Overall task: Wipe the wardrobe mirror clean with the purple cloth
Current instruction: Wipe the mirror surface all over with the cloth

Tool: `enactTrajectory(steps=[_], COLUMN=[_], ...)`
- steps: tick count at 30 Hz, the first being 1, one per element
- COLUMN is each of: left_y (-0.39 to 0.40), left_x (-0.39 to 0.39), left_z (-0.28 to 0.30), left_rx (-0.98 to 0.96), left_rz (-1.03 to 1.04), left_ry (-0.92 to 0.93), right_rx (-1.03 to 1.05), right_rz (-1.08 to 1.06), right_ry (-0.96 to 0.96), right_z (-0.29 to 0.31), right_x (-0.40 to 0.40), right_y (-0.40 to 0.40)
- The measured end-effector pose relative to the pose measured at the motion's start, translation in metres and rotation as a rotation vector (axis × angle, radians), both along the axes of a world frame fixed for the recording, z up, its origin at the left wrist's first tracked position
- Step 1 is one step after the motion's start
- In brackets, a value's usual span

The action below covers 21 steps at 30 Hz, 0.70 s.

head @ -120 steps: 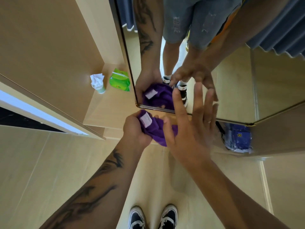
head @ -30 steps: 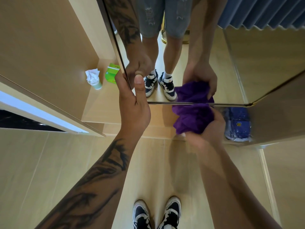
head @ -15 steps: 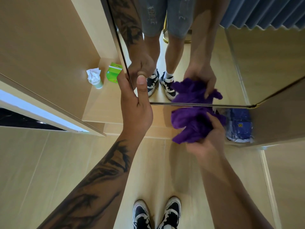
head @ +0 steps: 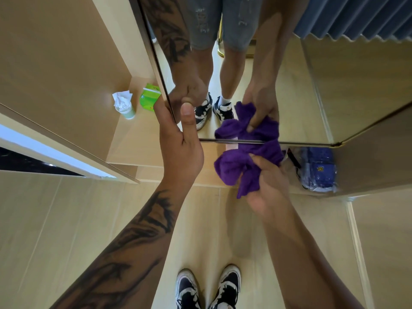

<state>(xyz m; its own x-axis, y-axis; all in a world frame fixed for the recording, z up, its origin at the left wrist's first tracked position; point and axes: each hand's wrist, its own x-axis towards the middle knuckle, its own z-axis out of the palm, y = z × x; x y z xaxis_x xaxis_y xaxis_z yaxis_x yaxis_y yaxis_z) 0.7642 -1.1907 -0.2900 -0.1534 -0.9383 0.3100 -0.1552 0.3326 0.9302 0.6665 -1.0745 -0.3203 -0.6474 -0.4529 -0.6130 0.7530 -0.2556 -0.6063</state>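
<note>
Moved: purple cloth point(head: 247, 166) now looser, hanging lower at the mirror point(head: 278, 90) bottom edge | right hand point(head: 267, 186) pinches bunched cloth | left hand point(head: 180, 143) grips mirror's side edge | risk: loose cloth may slip; thumb may smudge glass

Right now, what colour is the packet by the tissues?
Bright green packet, clearest in the head view.

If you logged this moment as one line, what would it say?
left hand: grips mirror door edge | right hand: holds bunched cloth at mirror's bottom edge | stage: wiping
</note>
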Motion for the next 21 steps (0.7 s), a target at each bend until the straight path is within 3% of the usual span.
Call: enactTrajectory(steps=[8, 13, 17, 21], left_y=[-0.001, 0.0, -0.003, -0.006], left_x=[0.0, 0.0, 0.001, 0.003], left_z=[-0.001, -0.001, -0.005, -0.008], left_rx=[0.005, 0.01, 0.002, 0.004], left_rz=[-0.009, -0.018, -0.011, -0.035], left_ry=[0.005, 0.01, 0.005, -0.034], right_rx=[0.113, 0.18, 0.187, 0.323], right_rz=[-0.082, 0.128, -0.105, -0.085], right_ry=[0.045, 0.219, 0.258, 0.468], right_z=[0.0, -0.004, -0.008, -0.005], right_x=[0.014, 0.037, 0.009, 0.014], right_y=[-0.02, -0.017, 0.003, -0.002])
